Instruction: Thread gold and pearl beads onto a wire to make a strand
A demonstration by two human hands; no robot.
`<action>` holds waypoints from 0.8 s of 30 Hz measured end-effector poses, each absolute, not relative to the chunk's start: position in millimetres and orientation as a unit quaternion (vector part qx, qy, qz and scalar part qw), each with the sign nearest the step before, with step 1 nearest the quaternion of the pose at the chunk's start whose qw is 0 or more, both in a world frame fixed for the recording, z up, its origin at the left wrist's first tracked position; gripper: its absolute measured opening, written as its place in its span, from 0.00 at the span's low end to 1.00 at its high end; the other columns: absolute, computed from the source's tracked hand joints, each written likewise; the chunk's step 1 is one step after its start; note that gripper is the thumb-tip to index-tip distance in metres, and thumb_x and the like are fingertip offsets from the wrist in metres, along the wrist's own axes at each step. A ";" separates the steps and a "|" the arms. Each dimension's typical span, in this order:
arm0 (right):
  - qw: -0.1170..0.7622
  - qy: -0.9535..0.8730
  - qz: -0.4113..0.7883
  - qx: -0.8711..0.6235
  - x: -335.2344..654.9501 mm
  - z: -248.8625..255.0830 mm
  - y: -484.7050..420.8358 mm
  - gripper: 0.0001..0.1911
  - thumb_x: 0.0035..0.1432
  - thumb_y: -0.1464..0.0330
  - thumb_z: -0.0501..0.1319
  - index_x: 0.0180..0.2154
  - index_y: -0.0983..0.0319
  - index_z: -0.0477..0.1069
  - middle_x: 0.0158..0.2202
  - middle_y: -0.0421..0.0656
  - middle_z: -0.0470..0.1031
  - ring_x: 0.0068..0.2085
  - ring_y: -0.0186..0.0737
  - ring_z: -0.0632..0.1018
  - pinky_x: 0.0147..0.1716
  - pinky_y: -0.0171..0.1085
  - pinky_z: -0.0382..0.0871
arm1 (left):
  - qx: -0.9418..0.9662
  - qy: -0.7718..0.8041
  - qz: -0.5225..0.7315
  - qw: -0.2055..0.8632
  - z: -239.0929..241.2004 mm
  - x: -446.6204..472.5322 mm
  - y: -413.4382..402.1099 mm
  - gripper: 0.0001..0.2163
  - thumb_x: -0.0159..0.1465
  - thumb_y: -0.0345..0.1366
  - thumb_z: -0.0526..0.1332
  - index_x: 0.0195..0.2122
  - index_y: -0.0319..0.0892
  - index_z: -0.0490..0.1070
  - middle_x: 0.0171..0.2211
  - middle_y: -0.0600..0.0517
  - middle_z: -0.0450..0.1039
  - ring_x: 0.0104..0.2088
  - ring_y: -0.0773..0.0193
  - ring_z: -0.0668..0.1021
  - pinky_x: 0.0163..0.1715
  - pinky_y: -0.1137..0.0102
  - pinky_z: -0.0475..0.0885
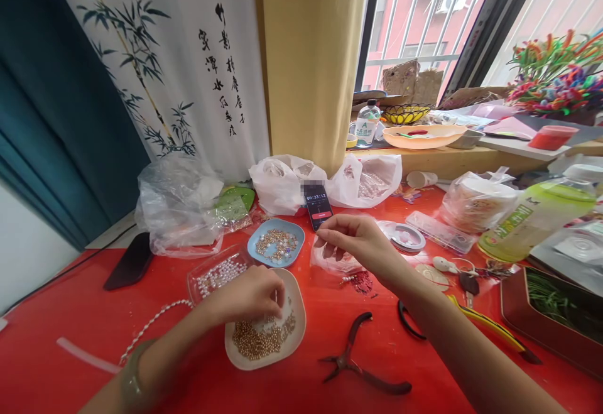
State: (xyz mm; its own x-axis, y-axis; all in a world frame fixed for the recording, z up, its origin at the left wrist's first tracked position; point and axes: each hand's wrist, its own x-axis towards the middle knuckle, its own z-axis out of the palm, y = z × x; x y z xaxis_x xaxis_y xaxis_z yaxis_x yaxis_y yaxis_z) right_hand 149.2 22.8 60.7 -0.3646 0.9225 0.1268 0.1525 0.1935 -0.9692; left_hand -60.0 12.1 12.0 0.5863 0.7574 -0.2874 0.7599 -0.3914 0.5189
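My left hand [261, 291] hangs over a cream dish [299, 323] of small gold beads [258, 338], its fingers bent and pinched together. A bangle [133, 376] circles the left wrist. My right hand [349, 238] is raised over the table in front of an upright phone [318, 203], thumb and fingertips drawn together. Whatever either pinch holds is too small to make out. Behind the cream dish sits a blue dish [253, 245] of gold and pearly beads. A clear tray [195, 294] of white pearl beads lies partly behind my left hand, with a strand of pearls [153, 321] beside it.
Black-handled pliers [346, 360] lie open on the red table [198, 382] at the front. To the right are a yellow-black tool [492, 326], keys [468, 285], a green-yellow bottle [522, 219] and a brown box [513, 294]. Plastic bags [287, 185] line the back; a dark phone [129, 263] lies left.
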 end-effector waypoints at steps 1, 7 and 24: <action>0.396 -0.662 0.491 -0.405 148.8 60.7 22.7 0.07 0.52 0.68 0.57 0.25 0.64 0.69 0.23 0.40 0.71 0.20 0.26 0.70 0.18 0.27 0.61 | 0.851 0.445 -0.024 0.276 10.3 -57.6 9.6 0.04 0.47 0.34 0.61 0.24 0.42 0.74 0.23 0.53 0.74 0.26 0.64 0.73 0.23 0.74 0.59; 0.394 -0.663 0.496 -0.400 145.1 53.9 24.3 0.07 0.52 0.68 0.57 0.26 0.65 0.68 0.23 0.40 0.72 0.22 0.28 0.71 0.22 0.29 0.65 | 0.880 0.426 -0.080 0.193 6.2 -46.5 1.0 0.05 0.45 0.37 0.63 0.25 0.46 0.74 0.23 0.55 0.74 0.26 0.64 0.72 0.20 0.74 0.55; 0.366 -0.680 0.495 -0.400 142.3 45.2 30.4 0.07 0.51 0.66 0.58 0.26 0.64 0.68 0.23 0.41 0.72 0.22 0.29 0.71 0.21 0.30 0.64 | 0.847 0.397 -0.048 0.351 18.3 -77.5 27.7 0.07 0.52 0.36 0.58 0.29 0.42 0.74 0.26 0.54 0.75 0.27 0.67 0.73 0.24 0.76 0.61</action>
State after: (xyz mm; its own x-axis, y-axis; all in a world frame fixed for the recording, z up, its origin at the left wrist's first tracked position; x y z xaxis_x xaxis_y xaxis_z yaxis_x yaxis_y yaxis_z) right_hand 142.3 30.4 45.2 -0.4131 0.9050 0.1014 0.1817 0.1910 -0.9646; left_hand -77.5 27.7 18.3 0.6808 0.6376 -0.3605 0.7057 -0.4390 0.5562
